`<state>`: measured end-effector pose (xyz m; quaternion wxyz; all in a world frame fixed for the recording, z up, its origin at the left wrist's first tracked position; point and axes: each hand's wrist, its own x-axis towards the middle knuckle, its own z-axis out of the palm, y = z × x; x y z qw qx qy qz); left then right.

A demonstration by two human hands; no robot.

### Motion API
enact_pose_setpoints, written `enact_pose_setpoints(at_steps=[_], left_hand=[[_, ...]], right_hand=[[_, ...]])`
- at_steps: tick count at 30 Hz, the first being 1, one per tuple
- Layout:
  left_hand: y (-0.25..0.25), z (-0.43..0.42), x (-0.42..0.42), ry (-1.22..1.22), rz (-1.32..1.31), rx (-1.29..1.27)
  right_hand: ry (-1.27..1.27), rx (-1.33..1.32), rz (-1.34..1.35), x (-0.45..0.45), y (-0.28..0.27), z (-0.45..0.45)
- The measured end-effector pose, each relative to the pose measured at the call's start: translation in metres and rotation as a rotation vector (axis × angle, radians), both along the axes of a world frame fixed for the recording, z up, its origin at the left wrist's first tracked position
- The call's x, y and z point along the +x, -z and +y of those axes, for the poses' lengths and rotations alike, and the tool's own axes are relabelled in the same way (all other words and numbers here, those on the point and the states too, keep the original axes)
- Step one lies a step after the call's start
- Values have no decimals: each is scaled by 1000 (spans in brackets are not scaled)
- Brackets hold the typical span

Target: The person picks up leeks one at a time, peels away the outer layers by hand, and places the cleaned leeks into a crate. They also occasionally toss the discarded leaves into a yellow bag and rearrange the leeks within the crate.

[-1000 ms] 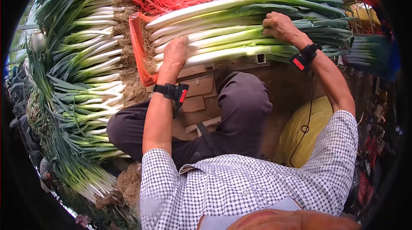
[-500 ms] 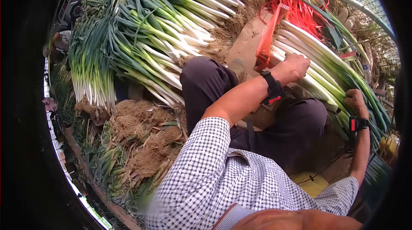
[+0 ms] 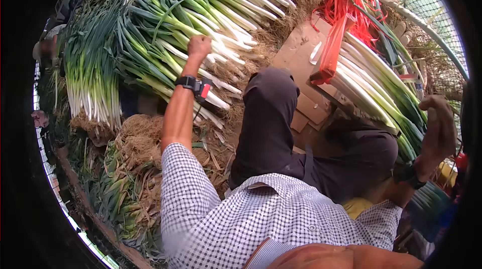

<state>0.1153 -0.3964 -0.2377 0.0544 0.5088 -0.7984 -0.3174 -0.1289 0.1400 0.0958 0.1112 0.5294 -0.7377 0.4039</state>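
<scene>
My left hand [image 3: 200,46] is closed at the end of an outstretched arm, around a green onion stalk in the large pile of long green onions [image 3: 221,25]. The fingers partly hide what is gripped. At the far right, my right hand [image 3: 438,127] is raised beside the leaves, its fingers stretched and holding nothing. A bundle of green onions [image 3: 364,88] with long white stems lies between my knees and that hand, leaves toward the lower right. An orange-red wrapped upright piece [image 3: 331,50] stands at the bundle's white end.
Flattened cardboard [image 3: 296,50] lies beyond my knees. Red plastic strips [image 3: 346,8] are heaped at the top right, near a netted wall [image 3: 422,8]. More onions [image 3: 90,88] stand at the left. Trimmed roots and leaves [image 3: 135,168] cover the ground on the lower left.
My left hand has left the bundle at the right and swung left to the pile. My right hand has come off the leaves and opened, moving slightly outward.
</scene>
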Motion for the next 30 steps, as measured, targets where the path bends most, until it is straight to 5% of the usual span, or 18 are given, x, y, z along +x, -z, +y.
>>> enact_pose_setpoints(at_steps=[2,4,8,12,17,20,22,23,24,26,29,30], left_hand=[[38,31,-18,-445,324,398],[66,38,-37,-669,363,372],[69,22,-45,-581,81,253],[93,4,-39,-630,142,290],[19,22,-28,-431,1034,778],[-80,71,-45,-218,1373,1006],[-127,113,-58,-138,1444,1026],[-137,131,-63,-81,1461,1057],[-147,148,-69,-25,1475,1086],[-156,186,-80,-85,1429,1023],[-165,221,-76,37,1347,1092],[-164,224,-71,30,1322,859]], right_hand=[[-32,87,50,19,19,-35],[2,186,-73,19,37,-59],[-21,209,-114,4,74,-77],[-19,208,-199,-3,111,-90],[-137,266,-248,-11,148,-100],[-216,312,-508,3,158,-118],[-281,413,-484,15,157,-131],[-247,483,-689,24,158,-138],[-437,141,-548,32,163,-149],[-355,40,-784,61,128,-166],[-549,-208,-791,55,121,-185],[-665,-390,-1032,58,116,-192]])
